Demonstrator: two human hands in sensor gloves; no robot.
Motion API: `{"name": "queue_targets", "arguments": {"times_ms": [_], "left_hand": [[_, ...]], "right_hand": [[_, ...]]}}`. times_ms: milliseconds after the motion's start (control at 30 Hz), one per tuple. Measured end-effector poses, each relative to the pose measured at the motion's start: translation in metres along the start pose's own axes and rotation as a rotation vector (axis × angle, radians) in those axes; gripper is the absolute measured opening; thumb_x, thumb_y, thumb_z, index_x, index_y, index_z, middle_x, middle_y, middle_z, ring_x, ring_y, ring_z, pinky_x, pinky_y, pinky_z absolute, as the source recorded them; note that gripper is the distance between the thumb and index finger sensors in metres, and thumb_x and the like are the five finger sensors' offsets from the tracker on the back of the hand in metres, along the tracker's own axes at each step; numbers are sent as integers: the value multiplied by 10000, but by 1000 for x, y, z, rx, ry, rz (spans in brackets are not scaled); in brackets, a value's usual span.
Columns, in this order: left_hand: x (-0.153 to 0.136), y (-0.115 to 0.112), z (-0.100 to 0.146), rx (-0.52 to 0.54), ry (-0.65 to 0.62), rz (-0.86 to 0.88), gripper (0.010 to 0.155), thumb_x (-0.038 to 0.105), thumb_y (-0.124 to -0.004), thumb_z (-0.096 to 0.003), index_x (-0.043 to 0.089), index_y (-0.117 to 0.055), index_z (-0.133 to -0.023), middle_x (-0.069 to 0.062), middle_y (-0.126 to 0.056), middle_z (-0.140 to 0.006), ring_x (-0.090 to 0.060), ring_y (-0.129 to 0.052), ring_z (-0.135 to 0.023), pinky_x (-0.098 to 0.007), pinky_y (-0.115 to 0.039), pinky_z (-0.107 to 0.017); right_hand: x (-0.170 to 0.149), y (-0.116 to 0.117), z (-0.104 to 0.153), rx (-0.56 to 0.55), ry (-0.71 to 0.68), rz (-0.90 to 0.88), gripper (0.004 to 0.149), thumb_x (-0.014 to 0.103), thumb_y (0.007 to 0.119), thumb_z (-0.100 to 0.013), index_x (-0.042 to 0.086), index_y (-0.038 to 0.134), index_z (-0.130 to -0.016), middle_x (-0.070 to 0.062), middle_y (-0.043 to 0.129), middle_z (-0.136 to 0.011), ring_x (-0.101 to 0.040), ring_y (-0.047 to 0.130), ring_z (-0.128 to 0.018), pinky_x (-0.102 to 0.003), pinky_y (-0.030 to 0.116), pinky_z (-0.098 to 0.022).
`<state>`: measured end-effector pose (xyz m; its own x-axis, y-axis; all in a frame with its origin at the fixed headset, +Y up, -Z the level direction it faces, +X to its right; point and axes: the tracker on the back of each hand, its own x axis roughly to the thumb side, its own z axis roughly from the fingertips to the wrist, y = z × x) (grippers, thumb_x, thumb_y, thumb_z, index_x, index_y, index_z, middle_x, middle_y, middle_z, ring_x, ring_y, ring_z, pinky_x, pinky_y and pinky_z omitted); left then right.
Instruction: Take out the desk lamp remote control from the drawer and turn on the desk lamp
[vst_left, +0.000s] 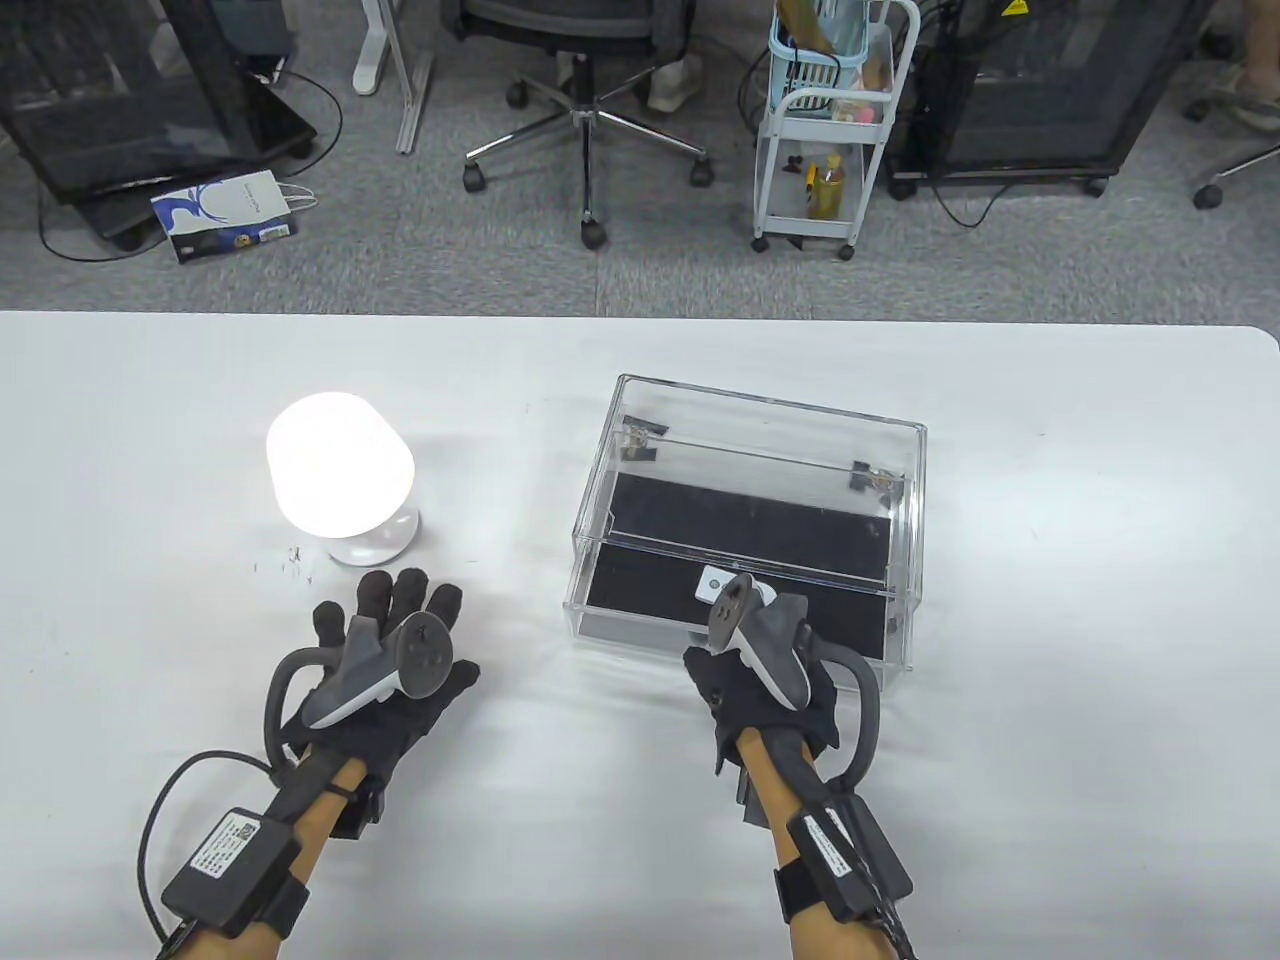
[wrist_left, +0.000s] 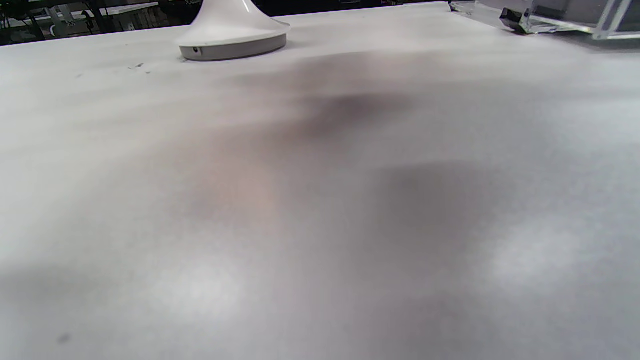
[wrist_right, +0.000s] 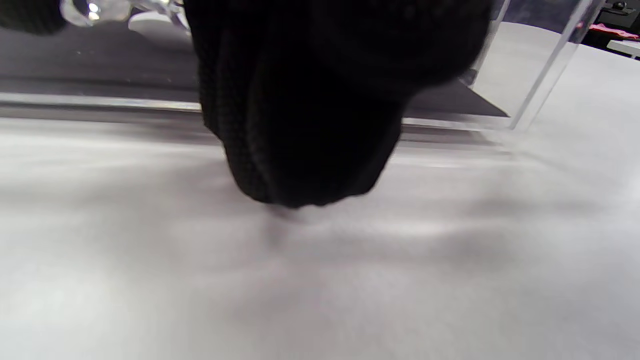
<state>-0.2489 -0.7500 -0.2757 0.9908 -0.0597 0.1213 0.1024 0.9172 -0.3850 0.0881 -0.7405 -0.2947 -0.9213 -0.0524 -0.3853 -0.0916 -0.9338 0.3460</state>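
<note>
The white dome desk lamp (vst_left: 340, 475) glows on the table's left; its base shows in the left wrist view (wrist_left: 232, 40). The small white remote (vst_left: 714, 583) lies on the black floor of the clear acrylic drawer box (vst_left: 750, 440), partly hidden by my right tracker. My left hand (vst_left: 395, 600) rests flat on the table just in front of the lamp, fingers spread, holding nothing. My right hand (vst_left: 720, 680) is at the box's front wall; in the right wrist view its gloved fingers (wrist_right: 310, 125) hang bunched down to the table, with nothing seen in them.
The white table (vst_left: 1050, 700) stretches wide to the right of the box, whose corner shows in the left wrist view (wrist_left: 550, 17) and whose clear wall shows in the right wrist view (wrist_right: 540, 65). Office chairs and a cart (vst_left: 830, 130) stand on the floor beyond the far edge.
</note>
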Motion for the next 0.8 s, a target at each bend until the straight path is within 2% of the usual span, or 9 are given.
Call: {"name": "queue_targets", "arguments": {"times_ms": [67,133,300,433,500,567,600,700,800], "left_hand": [[0,0,-1,-2,-1,3,751,738,-355,-408,484,3,-1018,71,71,-1169,-294,63,-1120,-686,-92,-714],[0,-1,-1,-6,-3,0,751,738,-354,-408,484,2,-1019,72,70,-1169,-294,61,-1121,-687,-95,-714],[1,-3,-2,-14,-5,1,750,739,-353,-409,484,2,-1019,70,67,-1170,-296,56,-1123,-687,-98,-714],[4,-5,-3,-26,-7,-9,750,739,-352,-409,484,3,-1019,70,68,-1170,-295,54,-1124,-687,-97,-714],[5,-5,-1,-26,-7,-15,751,738,-353,-409,482,2,-1019,70,66,-1170,-297,52,-1123,-687,-99,-714],[6,-5,0,-24,-9,-19,751,738,-353,-409,483,3,-1018,70,67,-1169,-295,54,-1123,-687,-99,-714],[6,-5,0,-21,-10,-20,751,738,-354,-408,482,1,-1019,70,66,-1170,-295,53,-1123,-687,-99,-714],[6,-3,1,-14,-13,-20,751,738,-354,-408,483,3,-1018,71,68,-1169,-295,56,-1122,-686,-95,-714],[7,-3,1,-9,-17,-20,754,739,-356,-408,483,8,-1016,70,71,-1168,-293,58,-1122,-688,-93,-712]], "right_hand": [[0,-6,-11,32,21,-31,761,818,685,-377,176,966,-676,-75,1098,-501,-205,1101,-285,-213,921,-184],[0,-14,-21,14,49,-58,755,814,688,-365,187,965,-681,-72,1095,-523,-211,1103,-308,-222,922,-197],[-6,-33,-29,-107,102,-110,712,810,666,-361,247,951,-689,-34,1087,-566,-197,1098,-363,-226,917,-244],[-8,-25,-18,-260,63,-77,674,775,607,-395,269,948,-682,-4,1097,-536,-167,1106,-338,-212,921,-228],[-11,-19,-12,-232,3,-124,676,761,655,-389,240,945,-707,-35,1092,-564,-202,1105,-365,-244,921,-243],[-14,-15,-1,-129,-57,-177,686,753,650,-397,231,913,-756,-57,1063,-636,-234,1089,-443,-274,914,-297],[-14,-15,4,-129,-83,-192,684,747,654,-399,235,896,-783,-66,1048,-680,-252,1081,-494,-296,913,-332],[-14,-13,27,-185,-175,-178,688,729,658,-402,273,815,-893,-94,941,-885,-327,983,-748,-430,846,-530],[-11,-2,45,-257,-315,-179,760,750,640,-389,370,576,-1044,-102,710,-1104,-425,710,-1009,-591,676,-678]]}}
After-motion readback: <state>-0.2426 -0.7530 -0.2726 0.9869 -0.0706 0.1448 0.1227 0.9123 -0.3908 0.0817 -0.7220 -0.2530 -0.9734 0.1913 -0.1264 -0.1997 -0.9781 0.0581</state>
